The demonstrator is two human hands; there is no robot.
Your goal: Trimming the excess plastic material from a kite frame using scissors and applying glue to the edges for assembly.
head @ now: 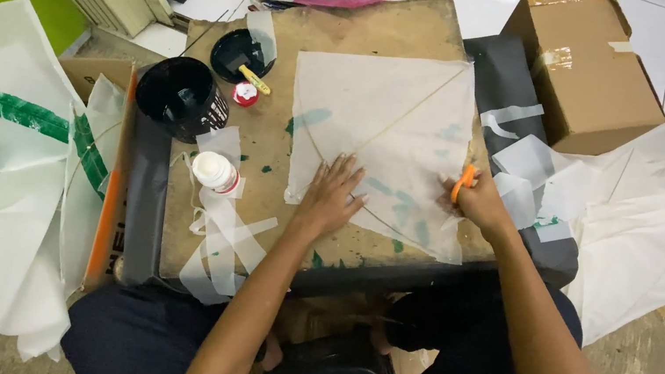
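A white translucent paper kite with thin crossed sticks lies flat on a brown work board. My left hand presses its fingers spread on the kite's lower edge. My right hand grips orange-handled scissors at the kite's right edge. A small white glue bottle stands left of my left hand.
A black cup, a black dish with a yellow-handled tool and a red-capped small bottle sit on the board's left. Paper strips hang off the front. Stacks of white kites lie left and right. A cardboard box stands at back right.
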